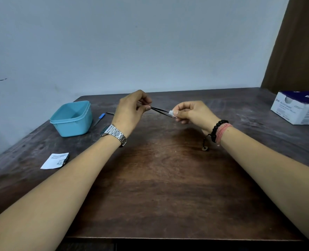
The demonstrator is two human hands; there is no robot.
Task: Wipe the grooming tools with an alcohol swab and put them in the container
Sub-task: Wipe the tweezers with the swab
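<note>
Above the middle of the table, my left hand (132,109) pinches one end of thin black tweezers (160,110). My right hand (191,113) pinches a small white alcohol swab (172,113) around the tweezers' other end. The light blue container (72,118) stands open on the table to the left, beyond my left forearm. Just right of it lie a tool with a blue handle (99,118) and a thin dark tool (110,113), partly hidden by my left hand.
A torn white swab wrapper (54,160) lies at the left near the table's edge. A white and blue box (300,109) sits at the far right. The dark wooden table (159,178) meets a pale wall behind. A brown curtain (298,42) hangs at the right.
</note>
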